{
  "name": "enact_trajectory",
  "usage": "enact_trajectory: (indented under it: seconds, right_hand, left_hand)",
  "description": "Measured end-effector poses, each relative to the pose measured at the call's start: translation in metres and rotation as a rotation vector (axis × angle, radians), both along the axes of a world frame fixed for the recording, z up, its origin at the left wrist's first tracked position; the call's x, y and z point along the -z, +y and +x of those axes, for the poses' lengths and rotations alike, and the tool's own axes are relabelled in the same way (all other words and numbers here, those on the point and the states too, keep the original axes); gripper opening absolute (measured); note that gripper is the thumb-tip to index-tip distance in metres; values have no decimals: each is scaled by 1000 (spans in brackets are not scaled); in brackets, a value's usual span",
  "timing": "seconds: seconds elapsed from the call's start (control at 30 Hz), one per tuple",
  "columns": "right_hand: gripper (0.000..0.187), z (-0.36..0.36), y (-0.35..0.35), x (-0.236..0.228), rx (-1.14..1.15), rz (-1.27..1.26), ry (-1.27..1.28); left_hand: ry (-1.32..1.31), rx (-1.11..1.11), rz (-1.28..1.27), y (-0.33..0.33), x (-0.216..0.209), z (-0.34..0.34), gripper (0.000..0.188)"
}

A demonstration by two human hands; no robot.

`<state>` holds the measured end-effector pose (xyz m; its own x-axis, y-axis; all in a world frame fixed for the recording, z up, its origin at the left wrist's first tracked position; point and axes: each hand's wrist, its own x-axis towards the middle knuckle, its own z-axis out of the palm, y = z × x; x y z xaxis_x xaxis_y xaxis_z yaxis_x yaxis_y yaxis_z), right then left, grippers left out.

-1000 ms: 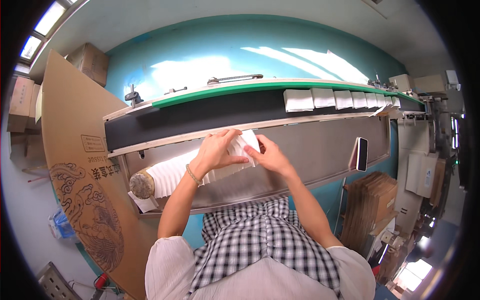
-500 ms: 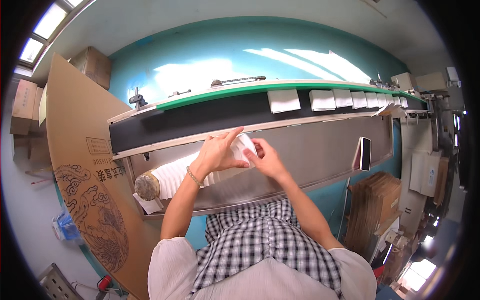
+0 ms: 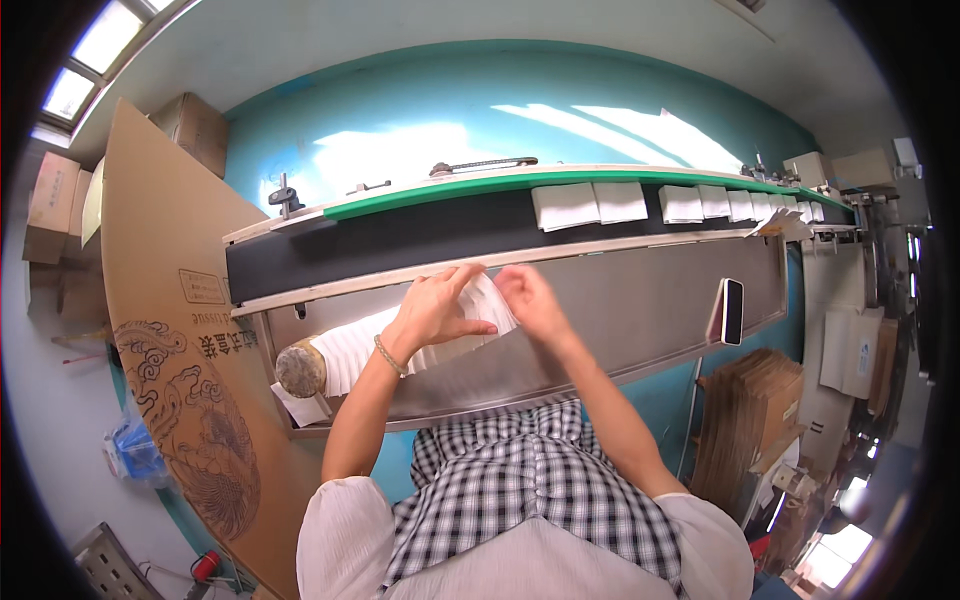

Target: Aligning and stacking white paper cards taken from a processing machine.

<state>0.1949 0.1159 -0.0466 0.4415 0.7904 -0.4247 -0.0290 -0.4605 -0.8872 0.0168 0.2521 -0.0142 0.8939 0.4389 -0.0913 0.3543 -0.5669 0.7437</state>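
Observation:
A long row of folded white tissues (image 3: 370, 345) lies in a shallow metal tray. Curved around the right part of the row is my left hand (image 3: 435, 310), thumb on the near side and fingers on the far side, with a bracelet at the wrist. My right hand (image 3: 532, 305) is at the row's right end, close to the last tissues; motion smears its fingers. A round, stone-like block (image 3: 301, 370) stands against the left end of the row.
Beyond the tray runs a black belt (image 3: 400, 235) with a green strip, carrying folded white tissue packs (image 3: 565, 206). A phone (image 3: 732, 311) stands at the tray's right. A large cardboard sheet (image 3: 180, 300) rises on the left; flattened cartons (image 3: 750, 405) lean at right.
The tissue packs on the belt have shifted right, and two now sit together where one was. My right hand has moved slightly up and blurs; my left hand stays on the row.

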Motion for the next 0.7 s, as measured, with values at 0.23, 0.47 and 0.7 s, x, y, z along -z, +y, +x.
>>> enact_trajectory:
  seconds: [0.23,0.47,0.7]
  right_hand:
    - [38,-7,-32,0,-4,-213,154]
    - [32,12,13,-4,334,93,307]
    - [49,-42,-25,4,131,102,264]
  left_hand:
    - [7,23,57,-1,3,-16,80]
    - [64,2,-52,3,1,-14,77]
    - [-4,19,61,3,2,-31,78]
